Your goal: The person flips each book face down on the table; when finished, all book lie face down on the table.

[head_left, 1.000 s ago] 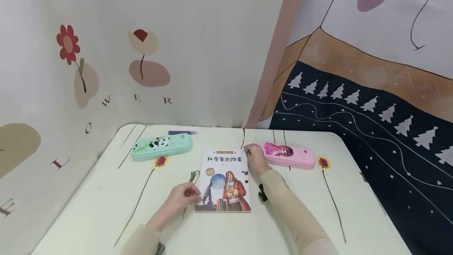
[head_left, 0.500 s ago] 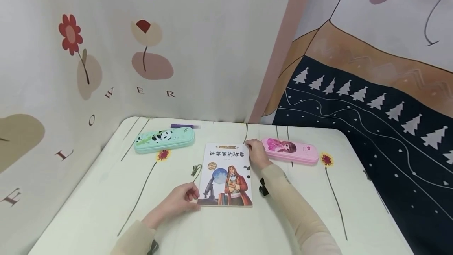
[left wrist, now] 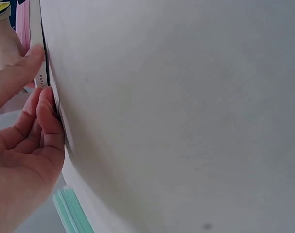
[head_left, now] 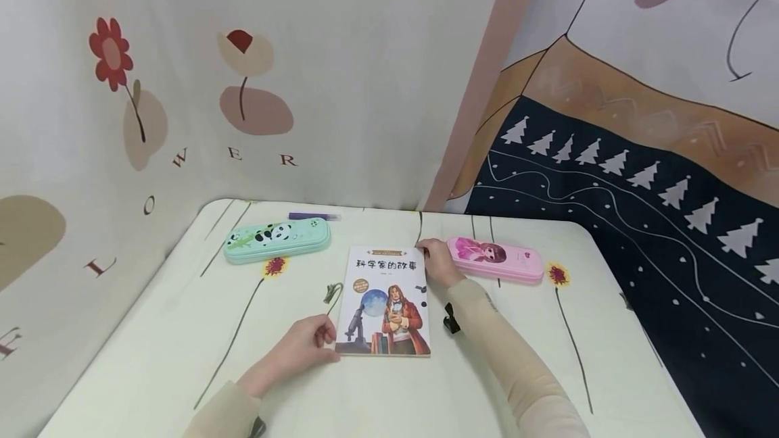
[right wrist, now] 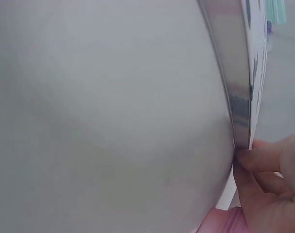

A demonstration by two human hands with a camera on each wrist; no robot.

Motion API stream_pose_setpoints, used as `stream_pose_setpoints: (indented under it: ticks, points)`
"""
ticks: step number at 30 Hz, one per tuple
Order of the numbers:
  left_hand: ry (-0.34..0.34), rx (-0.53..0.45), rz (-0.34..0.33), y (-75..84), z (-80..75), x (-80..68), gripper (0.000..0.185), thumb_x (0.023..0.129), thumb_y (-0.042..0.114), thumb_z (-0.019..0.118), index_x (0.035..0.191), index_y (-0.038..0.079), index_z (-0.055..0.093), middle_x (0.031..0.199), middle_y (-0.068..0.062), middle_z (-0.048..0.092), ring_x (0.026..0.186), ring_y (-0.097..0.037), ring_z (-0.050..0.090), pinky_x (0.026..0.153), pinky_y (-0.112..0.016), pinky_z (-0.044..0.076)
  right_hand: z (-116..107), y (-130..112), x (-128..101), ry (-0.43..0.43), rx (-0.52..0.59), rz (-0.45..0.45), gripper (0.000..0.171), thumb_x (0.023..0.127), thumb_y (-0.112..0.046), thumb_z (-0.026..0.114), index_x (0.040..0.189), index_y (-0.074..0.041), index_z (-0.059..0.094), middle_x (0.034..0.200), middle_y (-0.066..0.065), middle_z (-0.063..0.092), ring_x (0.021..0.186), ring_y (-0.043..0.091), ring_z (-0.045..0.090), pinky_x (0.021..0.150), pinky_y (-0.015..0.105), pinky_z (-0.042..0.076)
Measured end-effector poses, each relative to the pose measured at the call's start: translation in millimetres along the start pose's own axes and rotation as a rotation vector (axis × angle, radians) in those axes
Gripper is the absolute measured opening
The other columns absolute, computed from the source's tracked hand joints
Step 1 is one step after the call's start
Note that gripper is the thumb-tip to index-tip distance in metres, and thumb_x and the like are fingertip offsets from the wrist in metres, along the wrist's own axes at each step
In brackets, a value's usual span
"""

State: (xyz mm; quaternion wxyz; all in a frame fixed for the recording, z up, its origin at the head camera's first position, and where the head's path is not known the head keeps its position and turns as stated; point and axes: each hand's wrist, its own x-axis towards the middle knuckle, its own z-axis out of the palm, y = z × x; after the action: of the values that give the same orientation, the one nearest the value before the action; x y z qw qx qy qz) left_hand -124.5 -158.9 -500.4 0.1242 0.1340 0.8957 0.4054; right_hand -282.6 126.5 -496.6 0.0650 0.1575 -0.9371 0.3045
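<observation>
At the far left of the table [head_left: 152, 330] lies a mint panda pencil case [head_left: 276, 240], a purple pen [head_left: 313, 216] just behind it. Nearer, the left hand [head_left: 307, 343] pinches the near left corner of the flat-lying storybook [head_left: 386, 303], apparently to square it. The right hand [head_left: 439, 263] pinches the book's far right corner with curled fingers, just beside the pink pencil case [head_left: 496, 259], which lies to the right.

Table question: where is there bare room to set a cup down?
The table is bare left of the left hand, below the green case, and right of the pink case. It is crowded around the book, where the right hand rests.
</observation>
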Motion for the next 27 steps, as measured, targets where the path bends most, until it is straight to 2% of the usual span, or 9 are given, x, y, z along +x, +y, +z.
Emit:
stream_pose_setpoints:
  ticks: [5, 16, 23, 27]
  points:
    - [0.007, -0.046, -0.022, -0.3, -0.6, -1.2, 0.031, 0.064, 0.021, 0.079, 0.085, 0.010, 0.058, 0.075, 0.001, 0.056, 0.065, -0.009, 0.048, 0.058, -0.019, 0.044, 0.0, -2.0, 2.0, -0.041, -0.012, 0.057, 0.024, 0.086, 0.008, 0.049, 0.104, 0.003, 0.063, 0.106, 0.018, 0.064, 0.105, 0.030, 0.059, 0.093, 0.038, 0.045]
    - [0.042, -0.185, -0.123, 1.3, -0.7, -2.4, 0.037, 0.062, 0.017, 0.079, 0.090, 0.004, 0.059, 0.077, -0.001, 0.063, 0.070, -0.012, 0.057, 0.061, -0.020, 0.049, 1.7, 6.0, 4.7, -0.101, -0.023, 0.050, 0.026, 0.086, 0.008, 0.049, 0.107, 0.002, 0.062, 0.106, 0.017, 0.063, 0.104, 0.029, 0.057, 0.093, 0.039, 0.045]
    - [0.030, -0.216, -0.136, 1.2, -1.7, -2.7, 0.041, 0.063, 0.017, 0.080, 0.094, 0.002, 0.059, 0.079, -0.002, 0.064, 0.070, -0.010, 0.058, 0.062, -0.020, 0.049, -0.3, 10.6, 0.9, -0.058, 0.081, 0.011, 0.025, 0.088, 0.005, 0.048, 0.110, 0.002, 0.060, 0.109, 0.018, 0.061, 0.108, 0.031, 0.055, 0.095, 0.041, 0.042]
    - [0.030, -0.217, -0.156, 1.1, -1.4, -2.7, 0.042, 0.063, 0.018, 0.080, 0.095, 0.002, 0.059, 0.080, -0.002, 0.063, 0.071, -0.010, 0.057, 0.062, -0.021, 0.049, -0.1, 10.8, -2.2, -0.037, 0.162, 0.027, 0.030, 0.087, 0.006, 0.048, 0.114, 0.002, 0.059, 0.112, 0.019, 0.059, 0.108, 0.031, 0.053, 0.095, 0.042, 0.042]
